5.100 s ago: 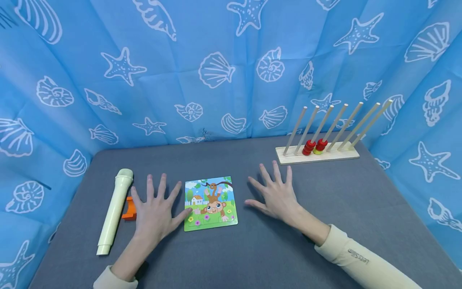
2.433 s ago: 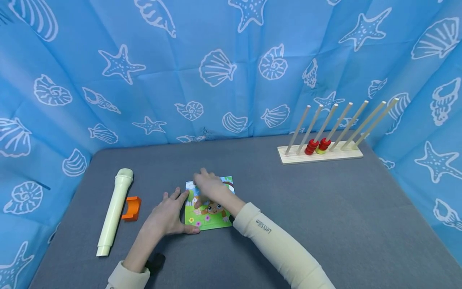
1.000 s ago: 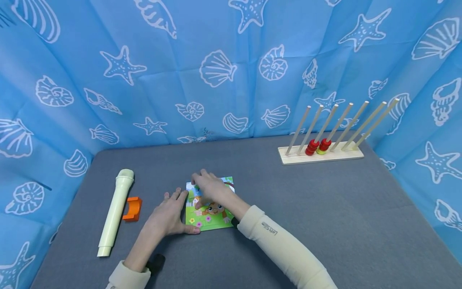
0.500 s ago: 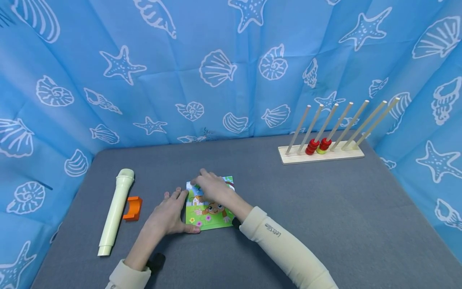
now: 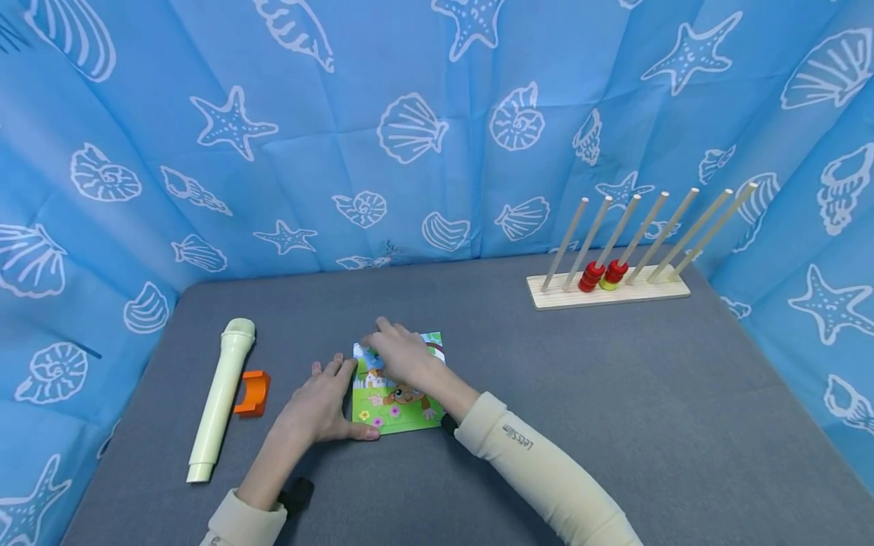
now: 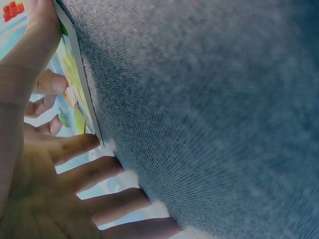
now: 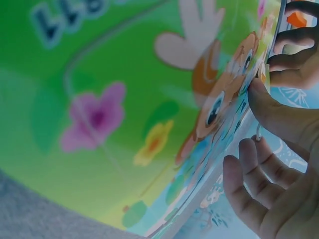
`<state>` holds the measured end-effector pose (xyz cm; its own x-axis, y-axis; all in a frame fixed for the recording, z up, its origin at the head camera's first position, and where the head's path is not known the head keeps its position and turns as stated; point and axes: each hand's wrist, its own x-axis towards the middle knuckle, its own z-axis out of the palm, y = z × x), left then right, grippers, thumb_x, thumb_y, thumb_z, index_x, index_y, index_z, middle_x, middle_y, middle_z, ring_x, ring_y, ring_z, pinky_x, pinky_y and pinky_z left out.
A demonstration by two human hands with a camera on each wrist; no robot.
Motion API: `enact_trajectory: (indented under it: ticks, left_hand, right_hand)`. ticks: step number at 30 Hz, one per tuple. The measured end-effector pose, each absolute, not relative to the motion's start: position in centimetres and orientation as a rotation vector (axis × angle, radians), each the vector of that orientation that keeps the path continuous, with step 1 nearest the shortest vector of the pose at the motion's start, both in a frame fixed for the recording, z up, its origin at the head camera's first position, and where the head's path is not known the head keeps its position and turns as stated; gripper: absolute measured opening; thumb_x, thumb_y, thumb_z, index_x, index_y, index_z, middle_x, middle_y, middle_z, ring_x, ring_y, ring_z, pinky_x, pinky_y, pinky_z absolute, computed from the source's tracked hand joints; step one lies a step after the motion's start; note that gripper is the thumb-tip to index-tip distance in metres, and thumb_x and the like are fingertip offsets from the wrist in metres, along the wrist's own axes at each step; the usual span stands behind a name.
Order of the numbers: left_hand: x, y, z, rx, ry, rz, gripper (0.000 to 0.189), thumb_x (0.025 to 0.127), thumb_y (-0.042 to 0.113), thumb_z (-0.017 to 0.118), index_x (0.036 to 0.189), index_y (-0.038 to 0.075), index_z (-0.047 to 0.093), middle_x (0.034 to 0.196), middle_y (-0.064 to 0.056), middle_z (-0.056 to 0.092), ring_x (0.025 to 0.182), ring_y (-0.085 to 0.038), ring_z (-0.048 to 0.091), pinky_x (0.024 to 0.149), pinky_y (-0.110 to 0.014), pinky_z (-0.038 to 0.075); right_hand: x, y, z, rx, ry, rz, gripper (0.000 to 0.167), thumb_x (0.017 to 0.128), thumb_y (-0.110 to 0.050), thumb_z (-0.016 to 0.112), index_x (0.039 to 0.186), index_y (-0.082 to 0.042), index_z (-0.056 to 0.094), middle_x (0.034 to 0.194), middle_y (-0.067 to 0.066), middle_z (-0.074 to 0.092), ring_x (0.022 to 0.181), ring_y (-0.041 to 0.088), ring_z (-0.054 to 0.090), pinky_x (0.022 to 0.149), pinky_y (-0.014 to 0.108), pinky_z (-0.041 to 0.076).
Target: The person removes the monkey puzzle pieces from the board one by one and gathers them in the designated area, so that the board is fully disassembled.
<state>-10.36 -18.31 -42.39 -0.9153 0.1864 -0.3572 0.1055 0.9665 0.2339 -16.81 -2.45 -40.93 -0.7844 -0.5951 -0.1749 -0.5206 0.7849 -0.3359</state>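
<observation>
A square jigsaw puzzle [image 5: 410, 418] with a monkey picture lies mid-table. My left hand [image 5: 314, 409] is spread at its left side; the thumb rests on the near edge and straight fingers reach along the left edge. In the left wrist view those fingertips [image 6: 137, 196] touch the cloth beside the board. My right hand [image 5: 406, 358] bends over the puzzle's upper left, covering part of the picture. Its thumb and curled fingers pinch a puzzle piece [image 5: 372, 359] there, mostly hidden. The right wrist view shows the thumb [image 7: 264, 102] against the picture, fingers curled beyond the edge.
A pale green toy microphone [image 5: 221, 402] and an orange curved block [image 5: 253, 393] lie left of my left hand. A wooden bead stand [image 5: 573, 299] with upright pegs and several red beads [image 5: 591, 277] stands at the back right. A blue shell-print curtain [image 5: 328, 159] surrounds the grey table [image 5: 580, 425].
Since the earliest frame, both hands have moved from lying spread on the table to the puzzle, the right one crossing left over it. In the last second the right fingers shift slightly.
</observation>
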Motion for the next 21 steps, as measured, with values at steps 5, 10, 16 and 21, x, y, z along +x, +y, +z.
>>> enact_trajectory:
  ticks: [5,10,16,21]
  left_hand:
    - [-10.41,-18.32,-42.44,0.212,2.724,0.295,0.128,0.065,0.067,0.088,0.158,-0.001,0.032,0.161,-0.034,0.031,0.140,-0.067,0.032,0.102,-0.075,0.043]
    - [-10.45,-18.34,-42.43,0.215,2.724,0.300,0.128,0.065,0.067,0.088,0.157,-0.001,0.032,0.161,-0.035,0.031,0.139,-0.068,0.033,0.100,-0.076,0.044]
    - [-10.46,-18.29,-42.32,0.219,2.725,0.300,0.127,0.065,0.067,0.088,0.157,-0.001,0.033,0.161,-0.035,0.031,0.139,-0.068,0.033,0.099,-0.077,0.043]
    - [-10.35,-18.33,-42.35,0.212,2.724,0.310,0.126,0.066,0.066,0.088,0.157,0.000,0.032,0.161,-0.035,0.032,0.140,-0.068,0.033,0.100,-0.077,0.043]
  right_hand:
    - [-16.82,-2.38,-41.09,-0.898,2.742,-0.394,0.046,0.094,-0.014,0.074,0.140,-0.018,0.064,0.137,0.007,0.060,0.121,0.025,0.063,0.093,0.044,0.060]
    - [-16.73,-2.27,-41.13,-0.885,2.758,-0.414,0.044,0.094,-0.013,0.074,0.137,-0.019,0.067,0.136,0.007,0.060,0.120,0.026,0.063,0.092,0.045,0.060]
    - [-16.73,-2.15,-41.17,-0.894,2.773,-0.428,0.046,0.093,-0.013,0.076,0.137,-0.018,0.066,0.133,0.006,0.062,0.118,0.024,0.064,0.090,0.043,0.061]
    - [-16.71,-1.86,-41.13,-0.898,2.772,-0.442,0.044,0.093,-0.016,0.077,0.136,-0.019,0.067,0.131,0.006,0.063,0.115,0.024,0.065,0.086,0.042,0.061]
